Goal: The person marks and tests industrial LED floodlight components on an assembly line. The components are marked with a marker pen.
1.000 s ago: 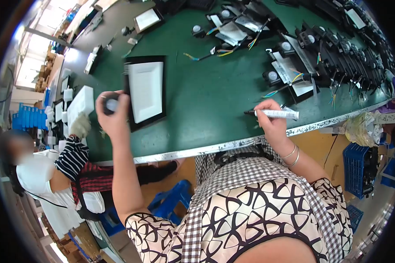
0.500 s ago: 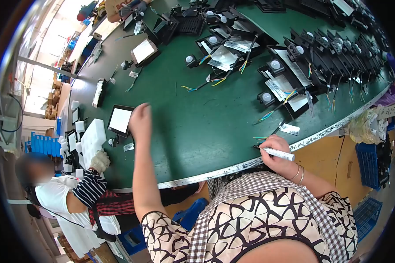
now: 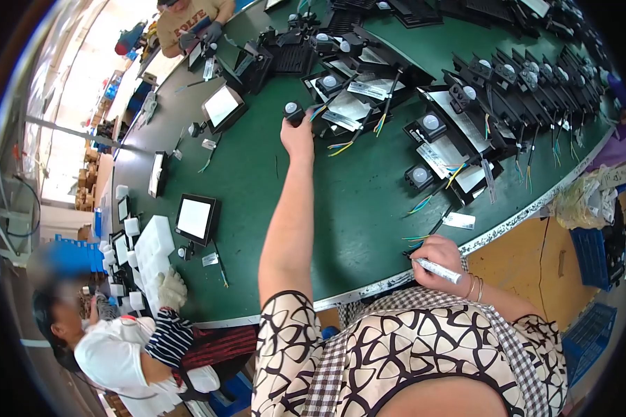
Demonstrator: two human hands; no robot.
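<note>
My left hand [image 3: 299, 141] is stretched out over the table, its fingers closed on the black sensor head [image 3: 293, 112] of a floodlight. That light belongs to a group of black floodlights [image 3: 348, 108] with glass fronts and coloured wire ends. My right hand [image 3: 438, 258], near the table's front edge, is closed around a white marker pen [image 3: 439, 270], its dark tip pointing left. Just beyond this hand lie a cable with bare coloured wires and a white label [image 3: 459, 220]. Left of my left arm sits a separate floodlight [image 3: 196, 218] with a white panel.
Rows of black floodlights [image 3: 528, 94] stand at the right. Another floodlight [image 3: 224, 108] lies farther back on the green table [image 3: 368, 222]. A co-worker's gloved hand [image 3: 172, 288] is by white foam [image 3: 153, 243] at the left. Another person [image 3: 195, 24] works at the far side.
My left hand has moved right and away from me, from the separate floodlight to the sensor head. My right hand stays near the edge with the marker. The co-worker at left has shifted.
</note>
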